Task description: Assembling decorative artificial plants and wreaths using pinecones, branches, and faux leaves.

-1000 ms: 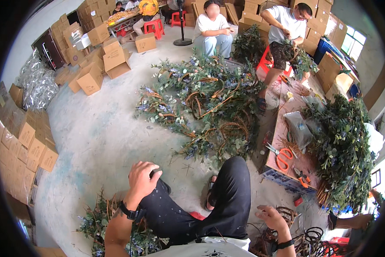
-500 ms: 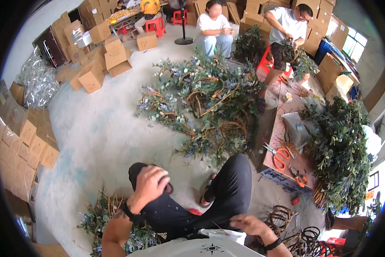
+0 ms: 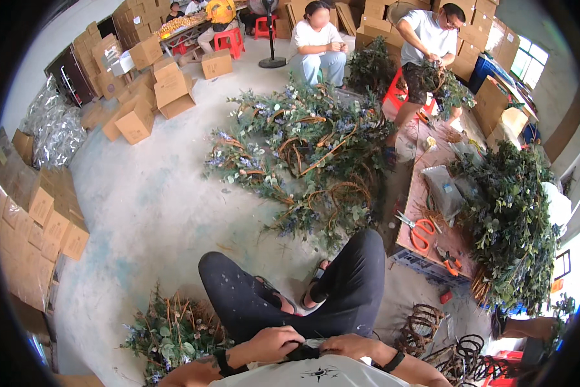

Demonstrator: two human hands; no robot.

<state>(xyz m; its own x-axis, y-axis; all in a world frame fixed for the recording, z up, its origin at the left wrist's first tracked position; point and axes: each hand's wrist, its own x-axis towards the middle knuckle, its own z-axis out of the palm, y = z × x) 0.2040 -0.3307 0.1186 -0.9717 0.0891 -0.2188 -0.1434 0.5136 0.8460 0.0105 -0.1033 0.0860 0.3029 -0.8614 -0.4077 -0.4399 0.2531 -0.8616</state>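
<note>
Now, in the head view, both hands are close to each other at the person's waist, at the near edge. The left hand (image 3: 275, 344) has bent fingers, and the right hand (image 3: 351, 346) shows only its back, so I cannot tell if they pinch something. Between them is a dark item (image 3: 303, 352), mostly covered and hard to make out. On the near left, the left forearm (image 3: 203, 371) partly hides a leafy bundle (image 3: 173, 329). Farther away, leafy wreaths (image 3: 296, 155) overlap, therefore their number is unclear.

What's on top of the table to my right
Orange-handled scissors, pliers, a plastic bag and heaped greenery. The tabletop beneath the greenery is covered, so I can't see it.
</note>
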